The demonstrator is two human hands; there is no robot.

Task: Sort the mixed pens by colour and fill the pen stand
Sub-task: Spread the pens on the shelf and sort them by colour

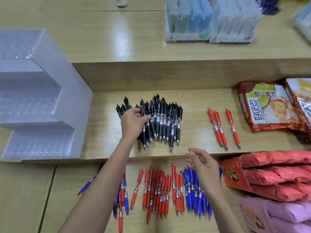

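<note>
A heap of black pens (161, 120) lies on the middle shelf. My left hand (133, 122) reaches into its left side, fingers curled round a few black pens. Three red pens (222, 126) lie in a row to the right on the same shelf. On the lower surface lie several red pens (159, 189), a bunch of blue pens (193, 190) and a mixed red-and-blue cluster (122, 194). My right hand (201, 161) hovers above the blue bunch, fingers loosely curled, holding nothing. The white stepped pen stand (50, 91) stands at the left, its rows of holes holding no pens.
Snack packets (267, 105) lie at the right of the shelf. Red packs in a box (276, 175) and pink packs (277, 214) fill the lower right. Display boxes of packaged goods (210, 21) stand on the upper shelf. One stray blue pen (87, 184) lies lower left.
</note>
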